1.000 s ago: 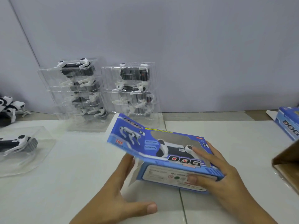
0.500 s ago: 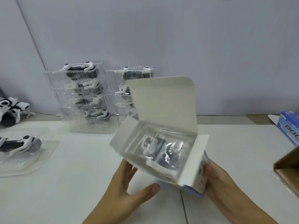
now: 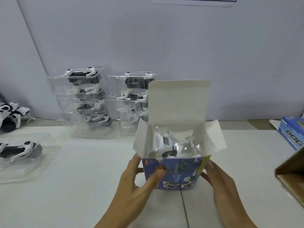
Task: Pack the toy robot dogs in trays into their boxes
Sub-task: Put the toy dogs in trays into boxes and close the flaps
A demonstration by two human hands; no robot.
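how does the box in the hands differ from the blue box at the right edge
The held box stands upright between the left hand and right hand; the other box lies on the table, untouched. The held box has its top flap and side flaps open, showing a trayed toy dog inside; no open flap shows on the other box, which is cut off by the frame. Both carry the same blue printed design.

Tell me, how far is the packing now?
Done: one dog in its tray sits inside the open box. In hand: left hand and right hand hold that box, lid up. Left: closing it, and the tray stacks.
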